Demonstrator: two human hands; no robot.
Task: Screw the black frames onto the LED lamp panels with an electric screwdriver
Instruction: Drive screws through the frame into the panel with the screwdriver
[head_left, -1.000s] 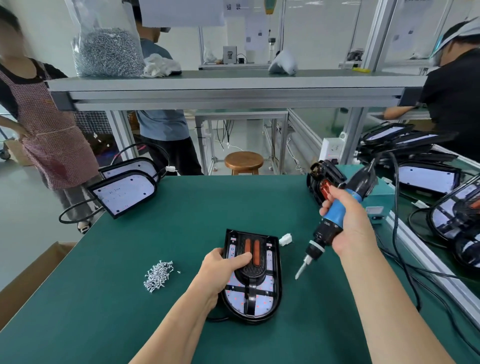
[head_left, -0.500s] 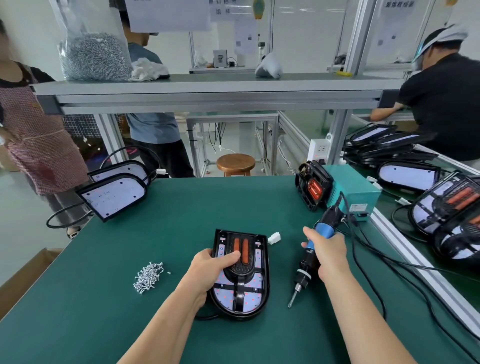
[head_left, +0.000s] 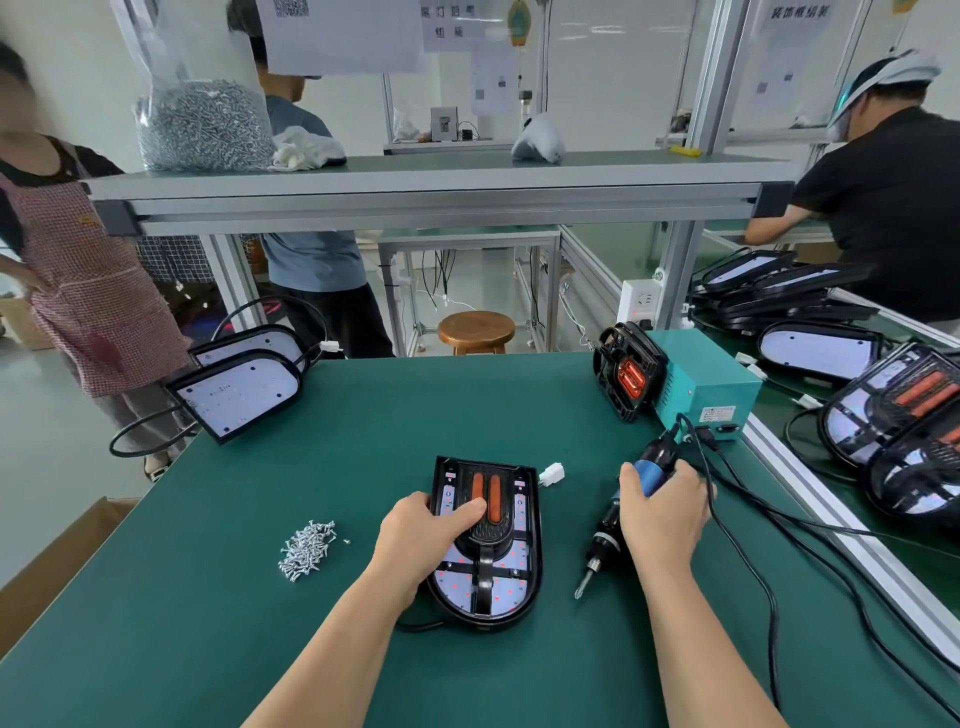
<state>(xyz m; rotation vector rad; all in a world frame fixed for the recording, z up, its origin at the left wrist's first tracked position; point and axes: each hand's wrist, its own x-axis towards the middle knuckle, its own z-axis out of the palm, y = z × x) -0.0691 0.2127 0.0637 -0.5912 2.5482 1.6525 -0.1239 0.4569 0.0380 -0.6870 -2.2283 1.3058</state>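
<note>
Head view: LED lamp panel (head_left: 498, 587) lies mid-worktop (head_left: 363, 441) under its black frame (head_left: 485, 571), with the left hand (head_left: 421, 540) fingers (head_left: 413, 503) clasping its left edge. Right hand (head_left: 660, 519) grasps the electric screwdriver (head_left: 605, 540), bit just right of the panel. Advise: take a screw from the screw pile (head_left: 306, 551), hold bit vertical, keep panel pinned.

The premises are functioning as a factory assembly line for lighting. A green-matted workbench (head_left: 363, 441) is standing under an aluminium-profile shelf (head_left: 441, 200) that is carrying a bulk bag of screws (head_left: 202, 124), and printed sheets (head_left: 343, 36) are hanging above it. A corded electric screwdriver (head_left: 605, 538), a teal power unit (head_left: 706, 379) and loose screws (head_left: 306, 550) are clustering round an LED lamp panel (head_left: 488, 571). Stacked panels (head_left: 769, 283) are piling up to the right. An aproned worker (head_left: 93, 291) and a capped worker (head_left: 893, 197) are standing at neighbouring stations.
</note>
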